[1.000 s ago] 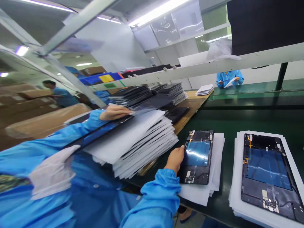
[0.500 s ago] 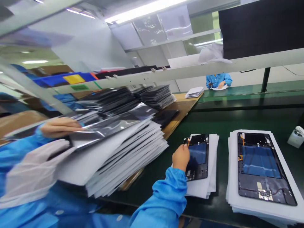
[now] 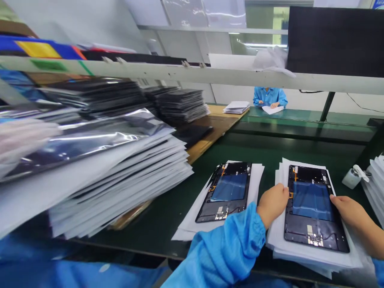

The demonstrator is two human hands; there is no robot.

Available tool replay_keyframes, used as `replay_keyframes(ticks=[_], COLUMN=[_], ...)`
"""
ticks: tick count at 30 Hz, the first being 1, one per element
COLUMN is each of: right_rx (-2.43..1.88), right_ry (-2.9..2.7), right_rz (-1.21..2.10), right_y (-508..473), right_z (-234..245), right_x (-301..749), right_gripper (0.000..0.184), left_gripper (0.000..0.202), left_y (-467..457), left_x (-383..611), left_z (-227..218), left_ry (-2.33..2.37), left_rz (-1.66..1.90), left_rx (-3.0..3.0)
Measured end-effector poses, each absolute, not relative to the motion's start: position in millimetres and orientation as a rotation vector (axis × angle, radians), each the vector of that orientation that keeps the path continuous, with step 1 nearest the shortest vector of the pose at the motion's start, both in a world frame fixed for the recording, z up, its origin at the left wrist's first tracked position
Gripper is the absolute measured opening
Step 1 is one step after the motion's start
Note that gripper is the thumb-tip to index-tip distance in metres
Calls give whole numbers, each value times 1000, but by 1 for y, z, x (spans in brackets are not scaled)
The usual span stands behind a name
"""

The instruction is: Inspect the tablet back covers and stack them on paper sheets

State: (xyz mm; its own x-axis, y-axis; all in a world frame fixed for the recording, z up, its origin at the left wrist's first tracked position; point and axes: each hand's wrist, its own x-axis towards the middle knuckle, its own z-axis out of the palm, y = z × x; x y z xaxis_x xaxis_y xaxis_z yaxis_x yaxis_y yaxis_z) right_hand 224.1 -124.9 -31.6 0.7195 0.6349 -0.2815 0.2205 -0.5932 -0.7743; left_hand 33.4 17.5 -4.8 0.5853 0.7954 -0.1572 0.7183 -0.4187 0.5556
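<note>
My left hand (image 3: pixel 273 205) grips the left edge of an opened tablet (image 3: pixel 313 232), thumb and fingers closed on its frame. The right edge of the same tablet is pinched by my right hand (image 3: pixel 351 210), which comes in from the right. This tablet shows its inner side, with a blue film panel, orange flex cables and a small board near the bottom. It lies on a stack of white foam sheets (image 3: pixel 274 242). A second opened tablet (image 3: pixel 207 214) of the same look rests on white sheets (image 3: pixel 256 180) left of my left hand.
On the left, a co-worker's gloved hand (image 3: pixel 24 140), blurred, touches a shiny film-covered panel (image 3: pixel 120 138) atop stacked white sheets (image 3: pixel 126 192). Black panels (image 3: pixel 180 104) are piled behind. A white pump bottle (image 3: pixel 351 178) stands at right. Another person (image 3: pixel 270 96) sits across the bench.
My left hand has let go of the left tablet, now lying turned on its sheets, and moved right to the other tablet. My right hand has come into view on that tablet's right edge.
</note>
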Motion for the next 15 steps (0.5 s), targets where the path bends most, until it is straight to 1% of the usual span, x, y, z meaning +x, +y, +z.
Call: replay_keyframes(ticks=[6,10,12,15], right_rx=[-1882,-1743,-1712,-1715], right_ry=[-476,-383,-370,-407], right_rz=[873,922,935,958], right_y=[-125,-126,-126,-119], right_z=[-19,-16,-14,-14], right_x=[196,189,190,190], right_gripper=[40,38,39,39], left_gripper=[32,29,25,17], left_y=[9,11,16,24], left_x=[34,26,20,11], left_z=[8,8,6,1], left_ry=[1195,1295,1307,1208], left_rz=[376,406,431,432], left_rx=[2025,1826,1650,1249])
